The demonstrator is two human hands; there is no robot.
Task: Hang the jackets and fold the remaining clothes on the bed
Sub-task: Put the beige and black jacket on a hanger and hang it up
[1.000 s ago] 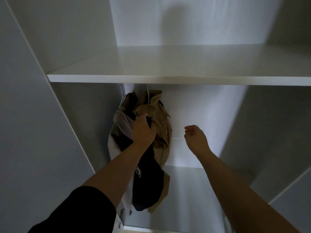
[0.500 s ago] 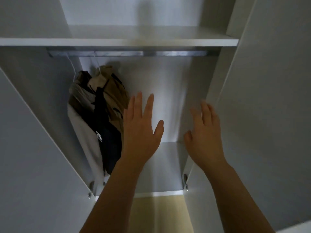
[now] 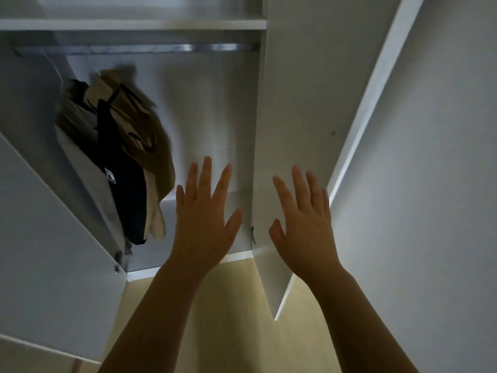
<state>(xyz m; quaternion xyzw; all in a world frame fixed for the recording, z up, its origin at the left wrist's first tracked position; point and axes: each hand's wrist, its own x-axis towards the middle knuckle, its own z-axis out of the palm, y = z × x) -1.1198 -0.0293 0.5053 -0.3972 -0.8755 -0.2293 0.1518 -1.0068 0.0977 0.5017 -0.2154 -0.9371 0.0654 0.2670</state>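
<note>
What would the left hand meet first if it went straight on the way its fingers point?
The left hand would probably meet the wardrobe's back wall, right of the hanging jackets; depth is unclear.

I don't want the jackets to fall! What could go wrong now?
The jackets hang bunched at the left end of the rail, beside the left door; shutting it might pinch cloth. The left hand and right hand are open, holding nothing, so a slipping jacket would likely drop. A hinge sits between the hands; fingers might get nipped.

Jackets (image 3: 118, 154) on rail (image 3: 134, 48), left in wardrobe (image 3: 215, 117); shelf (image 3: 134, 24) above.
</note>
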